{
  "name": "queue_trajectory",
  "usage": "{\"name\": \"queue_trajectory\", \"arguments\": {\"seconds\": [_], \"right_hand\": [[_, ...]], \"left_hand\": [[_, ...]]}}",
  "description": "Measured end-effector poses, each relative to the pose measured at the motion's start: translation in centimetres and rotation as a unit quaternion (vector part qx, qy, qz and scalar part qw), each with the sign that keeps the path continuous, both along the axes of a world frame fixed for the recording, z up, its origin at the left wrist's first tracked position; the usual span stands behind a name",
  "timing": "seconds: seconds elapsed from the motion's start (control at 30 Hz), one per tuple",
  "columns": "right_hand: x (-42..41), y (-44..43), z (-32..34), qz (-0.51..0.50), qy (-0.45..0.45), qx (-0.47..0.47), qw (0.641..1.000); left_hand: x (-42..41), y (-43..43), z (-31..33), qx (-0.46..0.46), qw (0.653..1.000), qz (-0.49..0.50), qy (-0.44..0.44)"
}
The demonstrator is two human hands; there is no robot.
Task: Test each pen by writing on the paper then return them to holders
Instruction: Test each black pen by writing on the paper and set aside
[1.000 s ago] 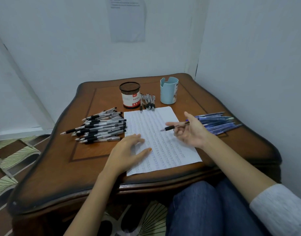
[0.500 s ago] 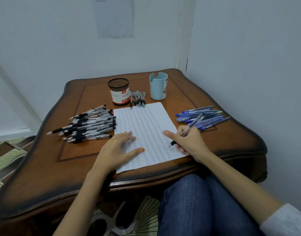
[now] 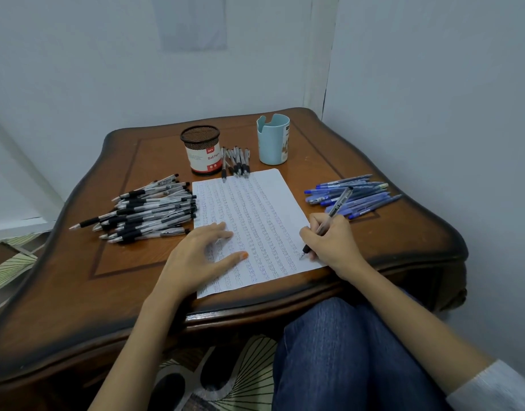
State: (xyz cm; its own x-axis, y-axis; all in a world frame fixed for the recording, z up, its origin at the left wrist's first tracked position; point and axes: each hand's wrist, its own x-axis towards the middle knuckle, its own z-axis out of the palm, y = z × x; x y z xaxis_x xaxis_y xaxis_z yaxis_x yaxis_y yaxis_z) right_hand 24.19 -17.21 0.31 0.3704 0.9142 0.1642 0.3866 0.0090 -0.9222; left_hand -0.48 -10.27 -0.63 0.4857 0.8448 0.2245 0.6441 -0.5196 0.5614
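One pen (image 3: 340, 203): pinched in my right hand (image 3: 333, 243), tip on the paper (image 3: 261, 209).
Paper hold: my left hand (image 3: 196, 259), fingers spread flat, pressing it to the bench (image 3: 121, 277).

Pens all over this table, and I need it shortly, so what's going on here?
Someone is testing pens. The right hand grips a pen with its tip on the paper, at the lower right edge, while the left hand rests flat on the sheet. Black pens lie to the left, blue pens to the right, and a few pens lie between the mesh holder and the light blue holder. No pens stick out of either holder.
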Motion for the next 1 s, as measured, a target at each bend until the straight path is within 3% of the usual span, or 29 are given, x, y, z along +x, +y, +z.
{"name": "queue_trajectory", "arguments": {"seconds": [1.0], "right_hand": [[-0.05,-0.09,0.19,-0.004,0.023,0.005,1.000]], "left_hand": [[0.08,-0.31,0.27,0.002,1.000,-0.002,-0.004]]}}
